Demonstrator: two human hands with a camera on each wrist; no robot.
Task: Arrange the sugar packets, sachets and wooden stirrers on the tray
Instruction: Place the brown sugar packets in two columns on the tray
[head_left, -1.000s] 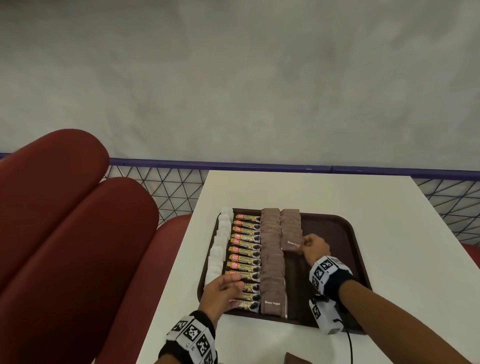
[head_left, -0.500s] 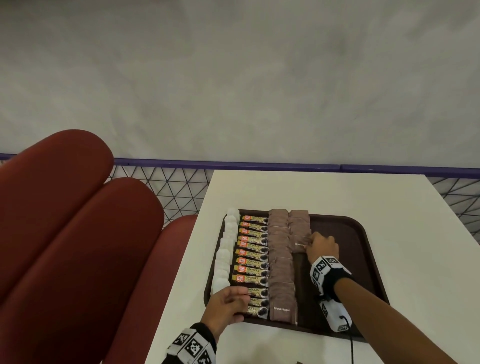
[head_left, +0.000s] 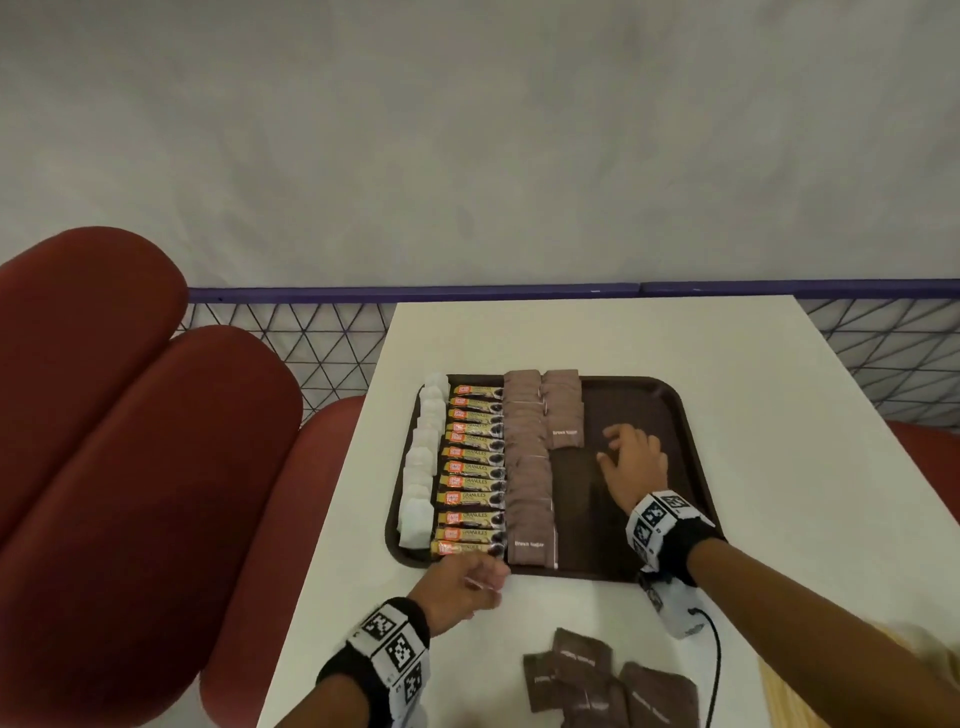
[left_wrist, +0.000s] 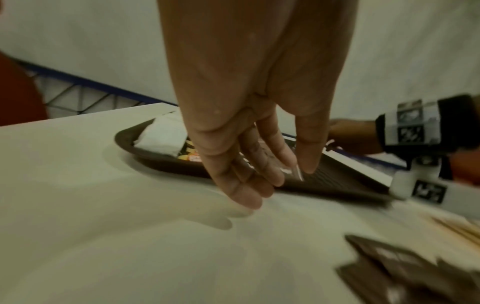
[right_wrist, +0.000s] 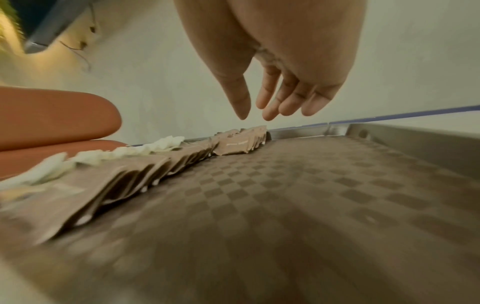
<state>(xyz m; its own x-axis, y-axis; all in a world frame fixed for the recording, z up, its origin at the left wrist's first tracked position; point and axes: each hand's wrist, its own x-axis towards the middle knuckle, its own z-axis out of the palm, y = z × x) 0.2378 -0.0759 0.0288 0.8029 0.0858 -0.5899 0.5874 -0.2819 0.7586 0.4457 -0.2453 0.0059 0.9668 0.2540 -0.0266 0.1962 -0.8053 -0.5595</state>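
A dark brown tray (head_left: 670, 395) lies on the white table. From left to right it holds a column of white sachets (head_left: 422, 467), a column of gold coffee sticks (head_left: 472, 467), a long column of brown sugar packets (head_left: 527, 467) and a shorter second brown column (head_left: 563, 415). My right hand (head_left: 631, 457) hovers open above the tray's bare floor (right_wrist: 311, 185), just right of the short column (right_wrist: 233, 147), holding nothing. My left hand (head_left: 467, 579) hangs at the tray's near edge, its fingers (left_wrist: 259, 164) relaxed and holding nothing. Several loose brown packets (head_left: 608, 680) lie on the table near me.
Pale wooden stirrers (left_wrist: 457, 228) lie at the table's near right, beside the loose packets. Red padded seats (head_left: 130, 441) stand along the left. A purple rail with mesh (head_left: 467, 291) runs behind the table. The tray's right half is bare.
My right hand has let go of the brown packet at the end of the short column and drawn back to the right. My left hand has slid off the coffee sticks to the tray's near edge.
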